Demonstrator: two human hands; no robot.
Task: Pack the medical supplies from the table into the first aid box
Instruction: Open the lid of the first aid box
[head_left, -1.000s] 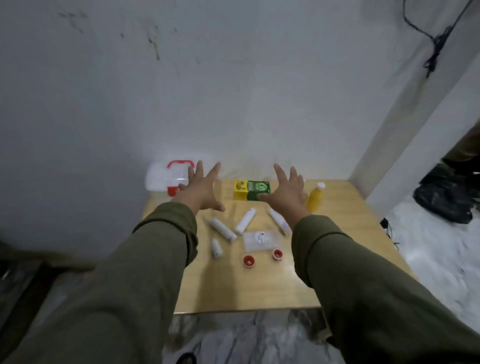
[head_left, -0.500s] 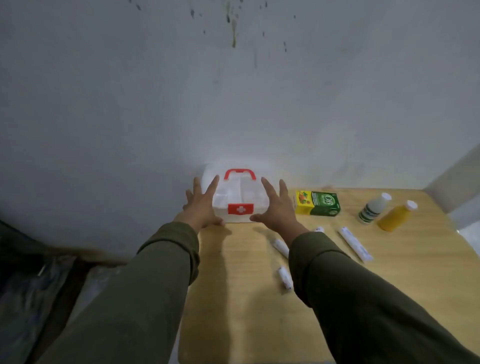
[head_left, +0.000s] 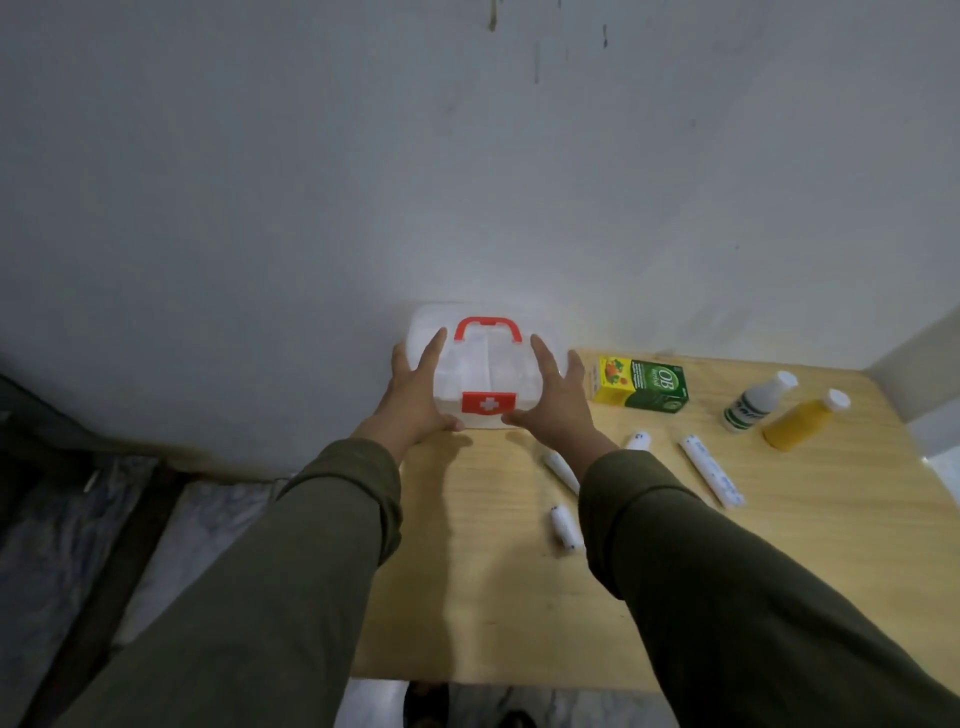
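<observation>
Left hand (head_left: 415, 397) is on the left side of the first aid box (head_left: 485, 371), fingers straight along its lid and thumb under the front edge, pressing rather than curling round it. That white translucent box sits at the far left corner of the tabletop (head_left: 498, 587), up against the wall, centre of the frame, red handle (head_left: 487, 328) on top and red latch with a white cross (head_left: 489, 402) facing the camera, lid down. Right hand (head_left: 558, 400) mirrors it on the box's right side, fingers flat on the lid, thumb tip beside the latch. Both olive sleeves run in from the bottom of the frame.

Moving right: two white tubes partly behind the right sleeve, one (head_left: 560, 470) angled near the wrist, one short tube (head_left: 565, 529) lower down. Another white tube end (head_left: 638, 440) peeks out above the sleeve. A yellow and green carton (head_left: 641, 383) lies just right of the box. Further right, a long white tube (head_left: 711, 472), then a white bottle (head_left: 759, 395) and an orange bottle (head_left: 802, 421), both white-capped, near the right edge.
</observation>
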